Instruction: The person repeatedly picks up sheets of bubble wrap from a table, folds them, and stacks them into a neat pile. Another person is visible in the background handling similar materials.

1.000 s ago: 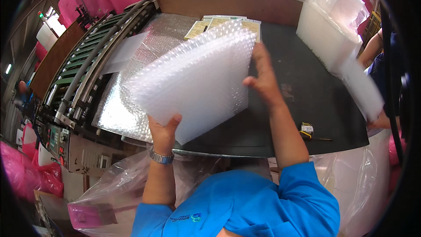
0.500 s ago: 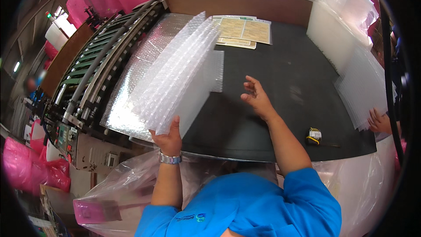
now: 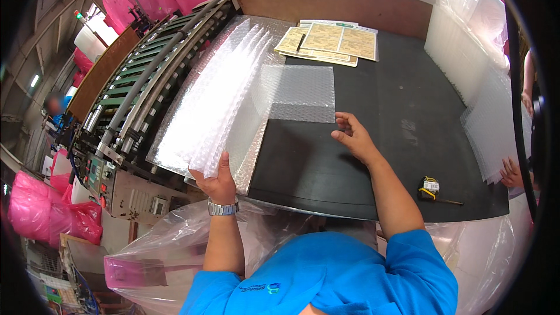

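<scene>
My left hand (image 3: 216, 185), with a metal watch at its wrist, grips the near end of a fanned stack of bubble wrap sheets (image 3: 213, 105); its thumb lies on the right side of the stack. A single bubble wrap sheet (image 3: 302, 93) lies flat on the dark table, partly beneath a clear sheet beside the stack. My right hand (image 3: 354, 137) holds nothing; its thumb and fingers are apart, close to that sheet's near right corner. Whether a fingertip touches the corner, I cannot tell.
On the left stands a roller machine (image 3: 143, 73) with a control panel. Printed papers (image 3: 341, 41) and a pen lie at the table's back. A yellow and black tape measure (image 3: 429, 188) sits near the front edge. At right, another person's hand (image 3: 511, 173) touches clear sheets (image 3: 496, 119).
My left hand has lowered the stack leftward, so it leans flatter and uncovers more of the single sheet. That sheet now reaches farther right, close to my right hand.
</scene>
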Demonstrator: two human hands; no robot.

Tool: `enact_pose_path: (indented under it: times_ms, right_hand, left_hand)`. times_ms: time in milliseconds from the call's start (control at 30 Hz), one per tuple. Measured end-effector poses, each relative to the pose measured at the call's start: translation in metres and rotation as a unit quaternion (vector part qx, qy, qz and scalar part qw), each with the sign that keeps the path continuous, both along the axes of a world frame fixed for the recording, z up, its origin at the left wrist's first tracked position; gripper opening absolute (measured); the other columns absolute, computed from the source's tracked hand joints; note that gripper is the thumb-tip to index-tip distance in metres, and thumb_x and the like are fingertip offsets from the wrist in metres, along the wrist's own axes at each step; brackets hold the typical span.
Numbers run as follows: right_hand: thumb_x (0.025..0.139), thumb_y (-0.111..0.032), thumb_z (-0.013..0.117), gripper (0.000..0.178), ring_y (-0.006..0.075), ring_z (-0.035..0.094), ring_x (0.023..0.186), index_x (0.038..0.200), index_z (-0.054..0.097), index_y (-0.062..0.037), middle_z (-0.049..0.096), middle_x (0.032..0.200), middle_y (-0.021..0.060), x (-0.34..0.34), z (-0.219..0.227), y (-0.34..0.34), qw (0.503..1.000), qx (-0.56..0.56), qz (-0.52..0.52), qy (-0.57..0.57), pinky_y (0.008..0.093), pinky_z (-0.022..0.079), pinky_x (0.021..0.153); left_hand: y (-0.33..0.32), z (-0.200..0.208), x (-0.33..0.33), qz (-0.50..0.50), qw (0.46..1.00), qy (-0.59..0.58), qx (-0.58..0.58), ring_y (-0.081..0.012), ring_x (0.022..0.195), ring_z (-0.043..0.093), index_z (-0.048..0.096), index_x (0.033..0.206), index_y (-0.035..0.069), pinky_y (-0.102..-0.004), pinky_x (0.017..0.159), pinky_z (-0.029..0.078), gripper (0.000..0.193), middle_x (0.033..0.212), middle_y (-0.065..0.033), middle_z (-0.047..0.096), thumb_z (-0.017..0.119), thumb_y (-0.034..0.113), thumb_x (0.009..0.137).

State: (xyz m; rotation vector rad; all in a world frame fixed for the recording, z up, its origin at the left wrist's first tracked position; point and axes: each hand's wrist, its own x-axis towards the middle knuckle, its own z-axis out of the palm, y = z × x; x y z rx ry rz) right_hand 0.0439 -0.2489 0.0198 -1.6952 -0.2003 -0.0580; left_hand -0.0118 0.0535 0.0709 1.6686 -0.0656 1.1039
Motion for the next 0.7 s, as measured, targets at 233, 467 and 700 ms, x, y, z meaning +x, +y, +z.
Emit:
enact_pose_path:
  times_ms: [233,467,700]
  right_hand:
    - [0.075,-0.024,0.066,0.054,0.0191,0.043,0.106,0.120,0.043,-0.0067,0.045,0.114,0.0112,0.001,-0.001,0.001,1.000,0.014,0.009,0.004,0.0308,0.037,0.090]
    - [0.076,-0.020,0.065,0.050,0.0177,0.044,0.104,0.119,0.044,-0.0067,0.045,0.112,0.0094,0.000,-0.001,0.000,1.000,0.011,0.010,0.013,0.0296,0.038,0.089]
    - [0.075,-0.030,0.065,0.055,0.0257,0.042,0.112,0.120,0.043,-0.0064,0.046,0.116,0.0164,0.000,-0.001,-0.001,1.000,-0.003,0.016,0.012,0.0369,0.033,0.095]
  left_hand:
    - [-0.005,0.008,-0.005,0.042,0.999,0.017,-0.011,-0.0237,0.098,0.048,0.032,0.116,-0.011,-0.0329,0.085,0.040,0.064,0.112,-0.0197,0.047,0.070,0.017,0.073]
    - [0.005,0.011,-0.001,-0.239,0.891,0.091,-0.374,-0.0279,0.108,0.045,0.035,0.123,-0.003,-0.0381,0.094,0.036,0.049,0.118,-0.0174,0.046,0.053,0.023,0.086]
    - [0.000,0.027,0.003,-0.432,0.662,0.156,-0.592,-0.0281,0.112,0.044,0.035,0.125,0.002,-0.0416,0.096,0.034,0.055,0.123,-0.0136,0.045,0.036,0.043,0.089]
